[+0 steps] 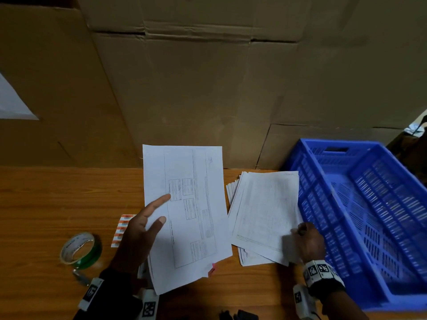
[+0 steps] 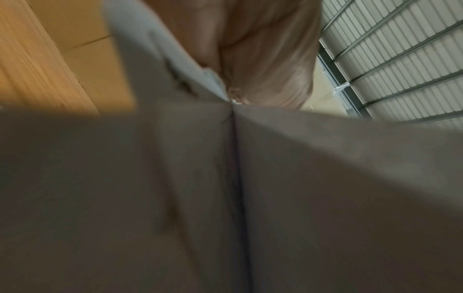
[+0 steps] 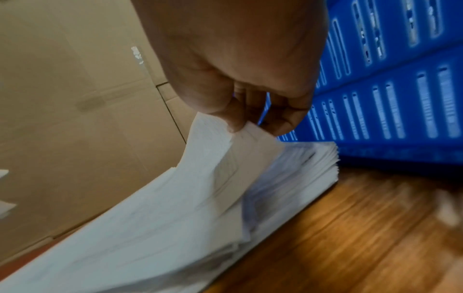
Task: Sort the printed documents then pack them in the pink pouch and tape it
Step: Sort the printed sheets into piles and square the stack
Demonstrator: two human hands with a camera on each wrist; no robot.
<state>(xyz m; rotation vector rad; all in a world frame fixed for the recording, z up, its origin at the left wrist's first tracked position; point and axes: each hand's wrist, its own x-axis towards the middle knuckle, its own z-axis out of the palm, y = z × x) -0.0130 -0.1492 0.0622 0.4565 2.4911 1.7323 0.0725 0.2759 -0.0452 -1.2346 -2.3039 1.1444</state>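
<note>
My left hand (image 1: 161,210) holds a bundle of printed sheets (image 1: 191,204) up off the table, thumb and forefinger on the front and the other fingers hidden behind. In the left wrist view the blurred sheets (image 2: 225,198) fill most of the picture. A small pink piece (image 1: 212,269) peeks out at the bundle's lower edge. The rest of the printed documents lie as a stack (image 1: 265,211) on the table, right of the bundle. My right hand (image 1: 298,230) pinches the near right corner of the top sheets (image 3: 213,178) and lifts it off the stack (image 3: 300,168).
A blue slatted crate (image 1: 323,204) stands against the stack's right side. A green tape roll (image 1: 80,249) lies at the left, with an orange-and-white label strip (image 1: 122,227) beside it. Cardboard boxes (image 1: 208,88) wall off the back of the wooden table (image 1: 57,204).
</note>
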